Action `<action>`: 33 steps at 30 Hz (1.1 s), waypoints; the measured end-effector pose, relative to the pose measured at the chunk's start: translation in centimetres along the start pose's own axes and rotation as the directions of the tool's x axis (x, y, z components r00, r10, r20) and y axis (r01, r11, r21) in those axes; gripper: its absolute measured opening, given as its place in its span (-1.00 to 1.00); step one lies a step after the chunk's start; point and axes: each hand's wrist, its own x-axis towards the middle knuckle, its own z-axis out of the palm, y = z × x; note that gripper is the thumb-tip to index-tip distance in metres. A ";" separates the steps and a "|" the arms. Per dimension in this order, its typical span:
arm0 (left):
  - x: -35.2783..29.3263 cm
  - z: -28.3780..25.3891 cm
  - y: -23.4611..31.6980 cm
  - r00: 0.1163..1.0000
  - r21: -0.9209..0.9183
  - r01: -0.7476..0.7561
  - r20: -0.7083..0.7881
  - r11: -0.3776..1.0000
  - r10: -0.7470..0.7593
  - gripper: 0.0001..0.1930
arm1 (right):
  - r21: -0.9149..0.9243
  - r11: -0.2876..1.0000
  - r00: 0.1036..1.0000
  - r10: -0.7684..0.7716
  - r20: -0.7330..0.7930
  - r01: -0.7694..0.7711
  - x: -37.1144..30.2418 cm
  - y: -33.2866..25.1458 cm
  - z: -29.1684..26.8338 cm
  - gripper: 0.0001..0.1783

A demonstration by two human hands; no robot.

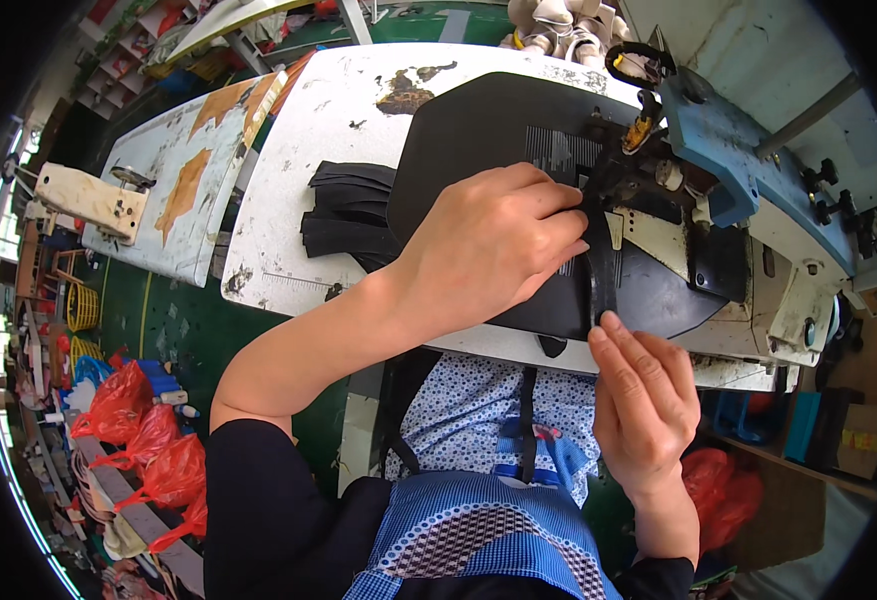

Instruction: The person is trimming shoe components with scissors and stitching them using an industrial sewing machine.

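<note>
Hands apart, the person pinched the near end of a black strip point(603, 285) in the right hand point(648, 400) — over the dark plate point(468, 140), beside the sewing machine point(728, 140) — the left hand point(493, 240) curled (grip unclear) farther up.

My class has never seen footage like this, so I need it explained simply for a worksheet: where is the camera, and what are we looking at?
There is one picture, taken by a wide fisheye camera on the person's head, looking down; that is why straight edges bend. No robot here: these are the person's own bare hands. On the right stands what looks like an industrial sewing machine, blue and cream. A black plate lies before it on a worn white tabletop, with a pile of black strips to the left. The right hand pinches the near end of a black strip; the left hand is beside its far part, its exact grip unclear.
</note>
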 end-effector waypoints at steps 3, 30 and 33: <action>0.1 -0.1 -0.1 0.999 0.029 -0.026 0.032 0.999 0.025 -0.82 | -0.016 0.998 0.998 -0.064 -0.030 0.063 0.2 -0.3 0.1 -0.65; 0.0 0.1 -0.3 0.999 0.006 0.005 0.041 1.000 -0.005 -0.80 | -0.090 0.988 0.992 -0.126 -0.021 0.124 0.5 0.7 0.3 -0.67; 0.1 -0.1 -0.5 0.999 -0.018 0.012 0.044 1.000 -0.012 -0.78 | -0.064 0.991 0.992 -0.121 -0.030 0.119 0.8 0.9 0.4 -0.66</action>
